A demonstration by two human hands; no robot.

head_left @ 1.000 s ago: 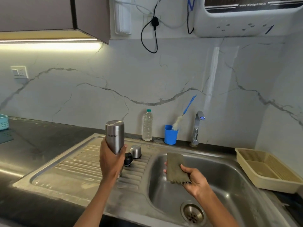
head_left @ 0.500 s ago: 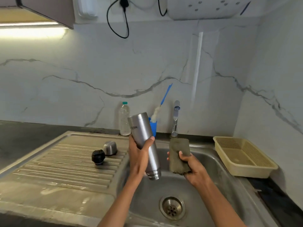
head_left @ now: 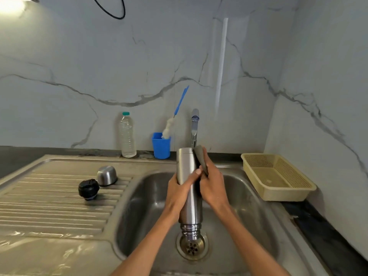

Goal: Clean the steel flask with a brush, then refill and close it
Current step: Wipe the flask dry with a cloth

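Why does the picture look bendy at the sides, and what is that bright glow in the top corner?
In the head view, the wide-angle lens curves the sink edges and the wall; the glow at top left is a light under the cupboard, washed out white; the steel flask shows soft shine, and the forearms near the bottom edge look slightly blurred.

Inverted flask (head_left: 188, 176), apparently sponge-wiped (head_left: 200, 158), over sink (head_left: 249, 196)

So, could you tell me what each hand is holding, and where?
Left hand grips the inverted steel flask mid-body; right hand presses a grey scrub pad against its side.
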